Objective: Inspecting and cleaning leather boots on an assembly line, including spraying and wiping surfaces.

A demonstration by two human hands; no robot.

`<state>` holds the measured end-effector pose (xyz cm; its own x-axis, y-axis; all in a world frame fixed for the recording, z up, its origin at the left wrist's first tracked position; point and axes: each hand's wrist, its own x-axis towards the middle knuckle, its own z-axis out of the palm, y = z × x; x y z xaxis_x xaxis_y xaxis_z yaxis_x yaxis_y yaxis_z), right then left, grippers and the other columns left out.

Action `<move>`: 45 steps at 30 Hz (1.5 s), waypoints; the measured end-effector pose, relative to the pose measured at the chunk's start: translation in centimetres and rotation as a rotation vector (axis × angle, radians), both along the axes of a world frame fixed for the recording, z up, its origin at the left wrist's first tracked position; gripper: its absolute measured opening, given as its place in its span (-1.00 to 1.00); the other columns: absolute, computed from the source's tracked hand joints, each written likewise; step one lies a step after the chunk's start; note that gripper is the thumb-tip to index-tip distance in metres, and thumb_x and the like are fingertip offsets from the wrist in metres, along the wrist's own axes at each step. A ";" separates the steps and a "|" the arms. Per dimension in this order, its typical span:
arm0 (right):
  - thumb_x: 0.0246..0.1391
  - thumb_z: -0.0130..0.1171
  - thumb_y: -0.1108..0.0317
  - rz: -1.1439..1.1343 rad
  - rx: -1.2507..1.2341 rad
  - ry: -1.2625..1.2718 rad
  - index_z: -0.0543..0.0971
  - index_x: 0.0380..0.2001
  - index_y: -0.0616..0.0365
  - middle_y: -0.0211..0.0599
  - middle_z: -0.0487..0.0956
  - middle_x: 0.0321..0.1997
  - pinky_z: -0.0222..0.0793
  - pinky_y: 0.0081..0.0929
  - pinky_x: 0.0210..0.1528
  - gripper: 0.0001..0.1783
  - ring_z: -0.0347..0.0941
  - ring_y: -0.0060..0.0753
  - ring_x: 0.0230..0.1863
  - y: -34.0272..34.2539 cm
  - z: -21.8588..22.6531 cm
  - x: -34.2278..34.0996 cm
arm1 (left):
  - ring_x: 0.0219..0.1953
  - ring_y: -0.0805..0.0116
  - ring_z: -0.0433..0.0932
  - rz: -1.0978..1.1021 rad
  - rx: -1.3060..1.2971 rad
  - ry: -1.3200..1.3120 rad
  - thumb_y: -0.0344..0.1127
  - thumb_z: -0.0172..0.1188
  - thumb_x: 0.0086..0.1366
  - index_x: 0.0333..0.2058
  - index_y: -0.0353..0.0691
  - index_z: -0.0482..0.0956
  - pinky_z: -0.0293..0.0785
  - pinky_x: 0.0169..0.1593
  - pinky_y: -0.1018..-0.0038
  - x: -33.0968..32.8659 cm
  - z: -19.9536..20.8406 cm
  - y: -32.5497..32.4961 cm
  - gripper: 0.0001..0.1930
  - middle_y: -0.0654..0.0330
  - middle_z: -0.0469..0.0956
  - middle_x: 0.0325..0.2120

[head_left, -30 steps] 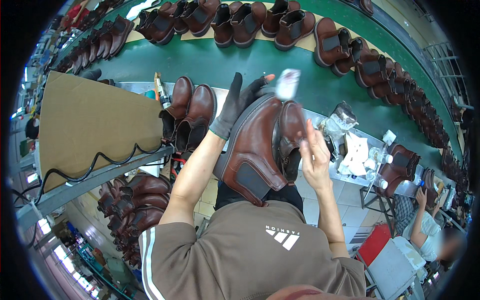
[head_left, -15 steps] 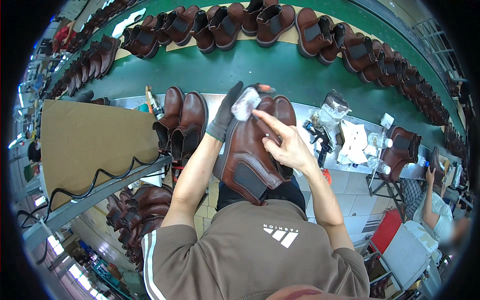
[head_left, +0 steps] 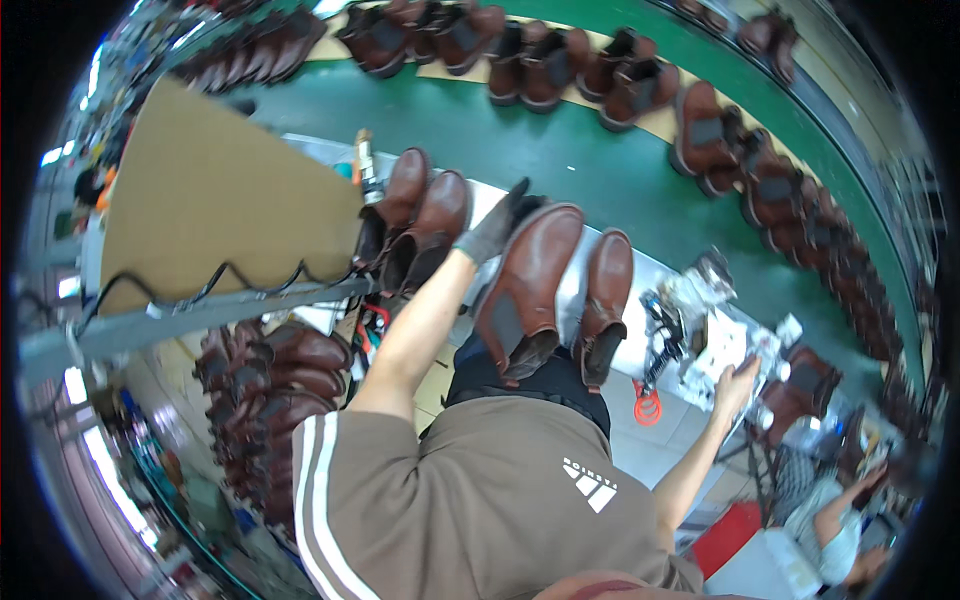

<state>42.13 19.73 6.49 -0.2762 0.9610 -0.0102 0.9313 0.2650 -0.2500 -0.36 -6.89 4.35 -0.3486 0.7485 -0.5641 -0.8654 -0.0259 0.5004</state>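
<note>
Head view shows my gloved left hand [head_left: 497,228] holding the toe end of a brown ankle boot [head_left: 524,290], tilted up off the workbench [head_left: 640,340]. Its partner, the second brown boot [head_left: 603,305], lies just beside it near the bench's front edge. My bare right hand [head_left: 737,385] reaches to the right end of the bench among small white packets [head_left: 725,335], fingers loosely spread, holding nothing I can make out. I judge this pair mid-handling; another pair [head_left: 415,225] waits at the left end.
</note>
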 end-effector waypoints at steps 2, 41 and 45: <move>-0.05 0.04 0.32 -0.030 -0.042 -0.070 0.04 0.21 0.22 0.26 0.49 -0.23 0.30 -0.07 -0.14 -0.26 0.44 0.23 -0.20 -0.4 1.1 -1.7 | -0.25 0.39 0.51 0.093 0.090 0.015 0.14 -0.05 0.24 -0.25 -0.29 0.53 0.42 -0.16 0.53 -1.2 -3.6 -0.3 -0.47 0.09 0.58 -0.41; 0.02 0.12 0.35 0.881 0.050 0.355 0.25 0.07 0.32 0.16 0.42 -0.17 0.30 -0.19 -0.09 -0.44 0.36 0.06 -0.11 -15.9 7.4 -19.2 | 0.04 0.35 0.30 0.370 -0.056 0.549 -0.11 -0.27 0.38 0.10 -0.28 0.29 0.17 0.14 0.45 15.8 -7.6 -2.8 -0.55 0.12 0.38 -0.02; -0.10 0.23 0.24 0.936 -0.046 0.075 0.13 0.12 0.34 0.19 0.51 -0.32 0.34 -0.13 -0.15 -0.23 0.45 0.20 -0.25 -21.2 5.2 -21.3 | -0.09 0.29 0.43 0.419 -0.238 0.848 0.02 -0.32 0.37 0.17 -0.14 0.19 0.37 -0.05 0.49 19.3 -14.7 -8.2 -0.48 0.07 0.39 -0.04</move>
<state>20.86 -1.46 11.73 -0.9380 0.3466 0.0066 0.3253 0.8865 -0.3292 18.98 -15.07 -10.30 -0.9205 0.3706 -0.1234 -0.1591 -0.0670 0.9850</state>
